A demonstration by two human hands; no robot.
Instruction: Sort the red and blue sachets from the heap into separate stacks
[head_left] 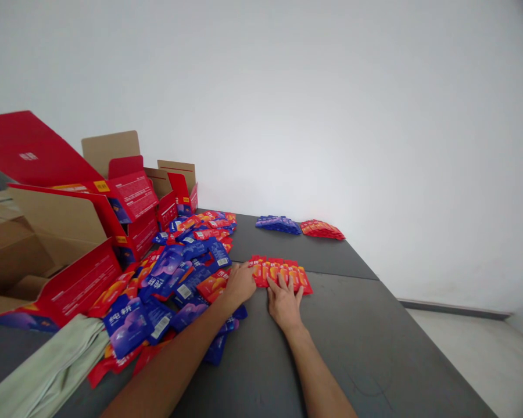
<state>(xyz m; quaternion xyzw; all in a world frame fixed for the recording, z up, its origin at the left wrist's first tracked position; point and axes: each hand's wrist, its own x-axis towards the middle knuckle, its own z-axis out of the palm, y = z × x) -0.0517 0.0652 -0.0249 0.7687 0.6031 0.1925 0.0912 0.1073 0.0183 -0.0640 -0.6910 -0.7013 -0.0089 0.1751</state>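
Note:
A row of overlapping red sachets (304, 281) lies on the grey table before me. At the row's left end, my left hand (240, 284) has its fingers curled closed on the edge of a red sachet; the fingertips are partly hidden. My right hand (285, 305) rests on the front of the row, fingers spread and pressing lightly on the sachets. Left of my left hand spreads a loose heap of blue sachets (168, 270) and red sachets, overlapping at many angles. My left forearm passes over part of this heap.
Open red cartons (85, 284) line the left side. Farther back lie a fanned blue stack (279, 224) and a fanned red stack (322, 229). A pale green cloth (54, 371) sits front left. The grey table (357, 325) ends in a slanting right edge; a white wall stands behind.

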